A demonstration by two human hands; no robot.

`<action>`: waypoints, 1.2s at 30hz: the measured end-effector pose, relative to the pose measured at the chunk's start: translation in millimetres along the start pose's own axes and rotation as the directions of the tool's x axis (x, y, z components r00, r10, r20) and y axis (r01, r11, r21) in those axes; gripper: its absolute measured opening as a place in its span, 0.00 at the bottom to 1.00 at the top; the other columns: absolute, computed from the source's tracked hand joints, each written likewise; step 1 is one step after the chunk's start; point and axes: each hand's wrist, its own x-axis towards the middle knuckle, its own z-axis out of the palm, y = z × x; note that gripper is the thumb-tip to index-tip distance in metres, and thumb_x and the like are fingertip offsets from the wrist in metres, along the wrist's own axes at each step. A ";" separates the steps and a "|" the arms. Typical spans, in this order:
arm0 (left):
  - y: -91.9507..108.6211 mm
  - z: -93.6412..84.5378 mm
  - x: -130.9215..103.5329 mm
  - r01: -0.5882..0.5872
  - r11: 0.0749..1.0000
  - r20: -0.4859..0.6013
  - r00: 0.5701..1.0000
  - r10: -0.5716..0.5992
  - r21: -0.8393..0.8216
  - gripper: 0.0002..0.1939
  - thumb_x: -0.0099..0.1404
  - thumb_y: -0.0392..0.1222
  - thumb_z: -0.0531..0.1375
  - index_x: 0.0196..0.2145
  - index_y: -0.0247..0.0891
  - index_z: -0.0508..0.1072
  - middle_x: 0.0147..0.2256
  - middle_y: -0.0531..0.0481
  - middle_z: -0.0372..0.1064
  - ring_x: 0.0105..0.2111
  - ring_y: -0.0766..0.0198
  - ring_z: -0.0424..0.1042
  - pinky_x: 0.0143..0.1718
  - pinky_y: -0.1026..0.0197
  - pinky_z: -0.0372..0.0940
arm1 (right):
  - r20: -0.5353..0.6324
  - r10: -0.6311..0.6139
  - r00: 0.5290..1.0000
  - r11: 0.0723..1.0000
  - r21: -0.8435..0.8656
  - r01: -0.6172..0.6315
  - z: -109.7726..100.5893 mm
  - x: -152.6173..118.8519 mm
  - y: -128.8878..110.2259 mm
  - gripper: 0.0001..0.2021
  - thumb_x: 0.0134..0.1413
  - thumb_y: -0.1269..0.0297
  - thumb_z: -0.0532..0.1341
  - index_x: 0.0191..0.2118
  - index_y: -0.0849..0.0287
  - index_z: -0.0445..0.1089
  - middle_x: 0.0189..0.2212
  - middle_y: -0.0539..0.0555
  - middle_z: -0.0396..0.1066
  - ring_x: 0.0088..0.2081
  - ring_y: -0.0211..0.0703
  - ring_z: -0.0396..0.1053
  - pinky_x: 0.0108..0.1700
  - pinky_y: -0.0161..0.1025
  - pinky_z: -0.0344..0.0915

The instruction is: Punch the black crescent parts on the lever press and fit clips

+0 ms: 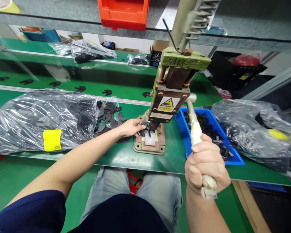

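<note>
A green hand press (171,94) stands on the bench, its ram lowered close over a small metal plate (150,139) on the base. My left hand (131,127) pinches a black curved plastic part (143,127) at the left side of the ram; the ram partly hides that part. Wrapped around the taped lever (196,127) of the press is my right hand (207,163), pulled down at the right. Loose black curved parts (108,116) spill from a clear plastic bag (46,119) beside my left forearm.
To the right, a blue bin (237,158) holds small black pieces, with another clear bag (259,129) next to it. Several black parts (80,88) lie spaced along the green strip behind. An orange bin (123,14) sits on the overhead shelf.
</note>
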 end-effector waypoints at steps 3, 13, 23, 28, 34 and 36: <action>3.3 -0.9 3.1 0.073 0.997 0.022 0.997 -0.073 -0.023 0.20 0.62 0.51 0.72 0.31 0.35 0.69 0.22 0.55 0.71 0.20 0.69 0.74 0.21 0.69 0.71 | -0.016 0.015 1.000 1.000 -0.012 -0.015 0.9 0.3 -0.1 0.12 0.56 0.61 0.67 0.24 0.52 0.67 0.23 0.46 0.68 0.34 0.44 0.72 0.58 0.66 0.71; 17.2 -2.2 4.7 0.351 0.934 0.110 0.933 -0.343 -0.060 0.16 0.65 0.49 0.71 0.37 0.35 0.73 0.21 0.48 0.75 0.21 0.62 0.79 0.24 0.66 0.72 | -0.018 -0.007 1.000 1.000 0.008 0.007 2.5 8.8 -2.2 0.13 0.56 0.61 0.67 0.24 0.53 0.66 0.23 0.46 0.67 0.34 0.45 0.72 0.57 0.65 0.71; 27.8 -0.3 -40.5 0.134 0.980 0.032 0.991 -0.131 -0.146 0.22 0.63 0.56 0.71 0.33 0.36 0.68 0.23 0.51 0.75 0.22 0.66 0.77 0.22 0.69 0.70 | -0.205 0.103 0.973 0.987 0.141 -0.075 10.5 95.5 13.5 0.24 0.61 0.60 0.67 0.61 0.53 0.67 0.61 0.60 0.66 0.63 0.52 0.70 0.66 0.53 0.67; 38.0 -1.7 -94.0 0.041 0.989 0.102 0.994 -0.026 -0.144 0.27 0.60 0.63 0.70 0.31 0.38 0.65 0.21 0.53 0.72 0.23 0.62 0.79 0.20 0.68 0.68 | 0.175 0.488 0.855 0.864 0.044 -0.502 28.0 -16.7 29.0 0.15 0.60 0.66 0.67 0.52 0.55 0.72 0.40 0.53 0.77 0.42 0.40 0.78 0.49 0.41 0.76; 43.6 20.6 -124.5 0.009 0.991 0.136 0.991 0.008 -0.130 0.26 0.62 0.63 0.68 0.31 0.38 0.66 0.22 0.53 0.72 0.22 0.63 0.78 0.20 0.68 0.67 | 0.385 0.563 0.731 0.784 0.032 -0.620 68.4 -85.8 3.8 0.08 0.60 0.60 0.67 0.43 0.55 0.74 0.36 0.53 0.79 0.37 0.42 0.78 0.40 0.39 0.77; 45.6 26.4 -128.3 0.014 0.994 0.152 0.988 0.002 -0.105 0.25 0.63 0.63 0.67 0.31 0.38 0.67 0.21 0.53 0.71 0.21 0.63 0.77 0.21 0.67 0.68 | 0.351 0.574 0.740 0.783 0.030 -0.622 73.2 -88.8 -2.3 0.06 0.62 0.61 0.66 0.40 0.56 0.73 0.36 0.53 0.77 0.38 0.41 0.77 0.41 0.39 0.76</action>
